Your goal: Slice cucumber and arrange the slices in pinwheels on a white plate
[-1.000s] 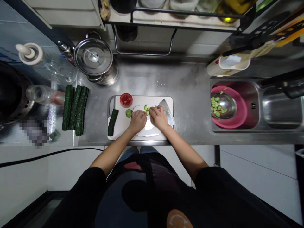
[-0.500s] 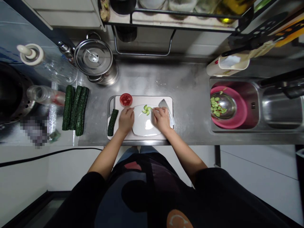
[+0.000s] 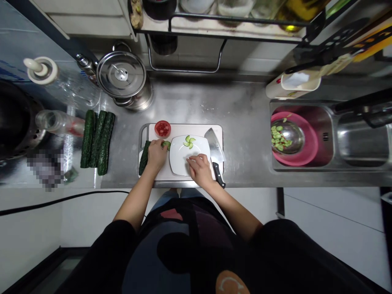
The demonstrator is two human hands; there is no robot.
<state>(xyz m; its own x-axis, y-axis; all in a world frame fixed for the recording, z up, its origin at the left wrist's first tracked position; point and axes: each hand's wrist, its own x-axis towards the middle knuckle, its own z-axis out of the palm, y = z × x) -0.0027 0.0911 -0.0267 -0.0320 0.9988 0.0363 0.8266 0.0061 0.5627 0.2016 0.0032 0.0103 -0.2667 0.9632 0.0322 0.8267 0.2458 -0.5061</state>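
Observation:
A white square plate [image 3: 179, 157] lies on the white cutting board [image 3: 163, 174], with cucumber slices [image 3: 189, 141] set in a small fan near its far edge. Left of the plate, my left hand [image 3: 157, 157] has its fingertips closed on more cucumber slices [image 3: 166, 145], partly hidden by the fingers. My right hand [image 3: 200, 169] hovers over the plate's near right part, fingers loosely bent and apart, nothing visible in them. A cleaver [image 3: 215, 147] lies at the board's right side. A cut cucumber piece [image 3: 143, 159] lies at the left, partly behind my left hand.
A small red bowl [image 3: 162, 129] with red bits stands on the board's far left. Whole cucumbers [image 3: 103, 143] and a lidded steel pot [image 3: 122, 75] are farther left. In the sink at right, a pink basin [image 3: 310, 141] holds a metal bowl [image 3: 295, 136] with cucumber slices.
Both hands have left the plate's sides. My left hand has moved slightly left onto cucumber slices; my right hand has moved down and left over the plate, uncovering the cleaver's handle.

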